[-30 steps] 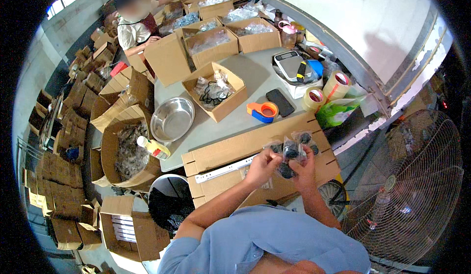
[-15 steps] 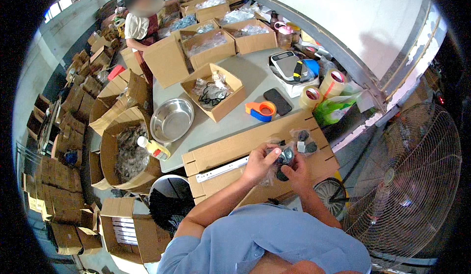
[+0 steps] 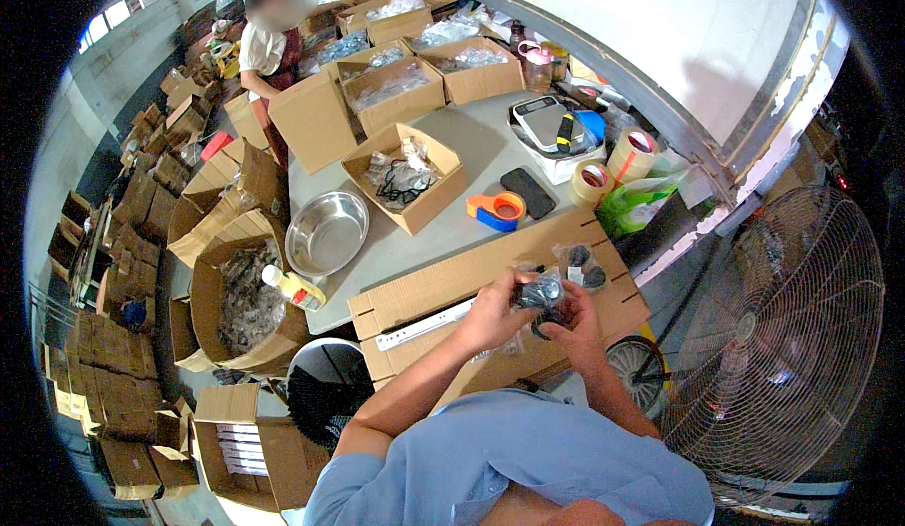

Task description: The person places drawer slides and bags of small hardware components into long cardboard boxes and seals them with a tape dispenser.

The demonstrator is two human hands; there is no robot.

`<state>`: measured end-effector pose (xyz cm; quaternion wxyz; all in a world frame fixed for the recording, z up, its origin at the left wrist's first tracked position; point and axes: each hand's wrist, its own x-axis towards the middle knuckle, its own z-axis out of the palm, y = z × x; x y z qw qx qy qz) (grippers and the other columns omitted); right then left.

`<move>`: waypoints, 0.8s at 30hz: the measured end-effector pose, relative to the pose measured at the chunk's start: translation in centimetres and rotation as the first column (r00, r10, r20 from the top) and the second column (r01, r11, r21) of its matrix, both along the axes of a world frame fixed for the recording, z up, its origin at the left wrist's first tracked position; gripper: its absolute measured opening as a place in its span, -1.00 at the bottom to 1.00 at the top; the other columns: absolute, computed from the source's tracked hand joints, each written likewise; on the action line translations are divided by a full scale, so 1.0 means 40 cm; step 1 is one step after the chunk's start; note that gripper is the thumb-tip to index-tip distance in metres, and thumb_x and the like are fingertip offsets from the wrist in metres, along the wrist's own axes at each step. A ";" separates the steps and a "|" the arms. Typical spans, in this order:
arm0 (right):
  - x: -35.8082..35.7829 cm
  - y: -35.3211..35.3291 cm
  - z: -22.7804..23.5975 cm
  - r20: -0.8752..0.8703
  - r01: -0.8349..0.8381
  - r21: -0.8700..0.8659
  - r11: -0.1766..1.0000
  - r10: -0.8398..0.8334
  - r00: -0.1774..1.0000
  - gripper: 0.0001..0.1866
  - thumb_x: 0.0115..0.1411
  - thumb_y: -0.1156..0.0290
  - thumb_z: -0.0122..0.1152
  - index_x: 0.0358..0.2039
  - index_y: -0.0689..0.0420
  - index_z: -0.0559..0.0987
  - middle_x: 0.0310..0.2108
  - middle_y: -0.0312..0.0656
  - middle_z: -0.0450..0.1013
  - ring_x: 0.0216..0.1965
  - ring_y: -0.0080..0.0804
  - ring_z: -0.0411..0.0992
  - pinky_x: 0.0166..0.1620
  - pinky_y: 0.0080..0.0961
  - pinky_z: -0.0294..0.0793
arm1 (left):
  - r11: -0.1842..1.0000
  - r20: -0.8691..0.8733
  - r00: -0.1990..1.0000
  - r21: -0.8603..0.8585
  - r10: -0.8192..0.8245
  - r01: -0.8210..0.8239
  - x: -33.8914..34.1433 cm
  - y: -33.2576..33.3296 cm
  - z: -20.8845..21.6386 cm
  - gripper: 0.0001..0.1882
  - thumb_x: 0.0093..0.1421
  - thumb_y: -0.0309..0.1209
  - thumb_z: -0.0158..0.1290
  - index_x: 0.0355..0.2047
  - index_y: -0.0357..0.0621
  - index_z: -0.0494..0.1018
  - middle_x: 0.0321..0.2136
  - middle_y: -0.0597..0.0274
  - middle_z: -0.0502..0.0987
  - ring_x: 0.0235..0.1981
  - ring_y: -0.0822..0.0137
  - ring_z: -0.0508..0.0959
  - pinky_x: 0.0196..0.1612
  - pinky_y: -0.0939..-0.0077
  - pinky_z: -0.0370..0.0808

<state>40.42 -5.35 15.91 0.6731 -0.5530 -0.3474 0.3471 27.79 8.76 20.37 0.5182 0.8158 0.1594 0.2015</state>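
Note:
Both hands meet over a flat cardboard sheet point(image 3: 424, 286) on the table. My left hand point(image 3: 497, 311) is closed on a clear plastic bag point(image 3: 541, 290) with dark round parts inside. The fingers of my right hand point(image 3: 577, 320) grip the same bag from its right side. Just beyond my right hand lies another clear bag with dark round pieces and a small white label point(image 3: 577, 267). A white slotted metal rail point(image 3: 424, 326) rests on the sheet left of my left hand. More clear plastic shows partly beneath my hands.
Beyond the sheet are an orange and blue tape dispenser point(image 3: 497, 210), a black phone point(image 3: 528, 192), a steel bowl point(image 3: 327, 233) and an open carton point(image 3: 407, 177). A scale point(image 3: 549, 123) and tape rolls point(image 3: 633, 154) stand farther right. A large fan point(image 3: 773, 337) is at right; another person point(image 3: 267, 50) stands far left.
The plastic bag has turned in my hands and shows more of its clear film. My right hand has moved slightly up, closer to my left. The view has shifted a little.

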 end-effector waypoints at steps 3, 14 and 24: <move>-0.016 -0.002 0.014 -0.093 -0.029 -0.120 0.992 0.018 0.995 -0.41 0.04 0.56 0.23 0.10 0.14 0.27 -0.10 -0.22 0.35 -0.06 -0.44 0.33 0.01 -0.48 0.34 | 0.996 0.042 0.999 -0.087 0.026 -0.023 0.004 0.002 -0.030 -0.50 -0.03 -0.46 0.25 -0.11 -0.15 0.26 -0.25 0.05 0.47 -0.22 0.24 0.51 -0.17 0.37 0.47; -0.025 -0.005 0.037 0.100 0.120 0.042 0.992 -0.124 0.987 -0.50 0.04 0.54 0.23 0.02 0.14 0.34 -0.19 -0.26 0.37 -0.14 -0.47 0.34 -0.03 -0.50 0.35 | 0.731 0.001 0.994 -0.678 -0.112 0.083 -0.016 0.024 0.000 -0.44 -0.08 -0.43 0.28 -0.06 -0.26 0.34 -0.26 0.19 0.50 -0.26 0.34 0.49 -0.12 0.50 0.42; -0.021 0.006 0.005 -0.146 0.045 -0.009 0.999 -0.046 0.988 -0.62 0.20 0.35 0.10 0.02 0.14 0.37 -0.21 -0.25 0.40 -0.21 -0.49 0.37 -0.13 -0.51 0.41 | 0.727 -0.102 0.994 -0.685 -0.043 -0.039 0.004 -0.007 -0.083 -0.51 -0.04 -0.38 0.27 -0.15 -0.23 0.30 -0.37 0.22 0.49 -0.35 0.37 0.48 -0.26 0.44 0.44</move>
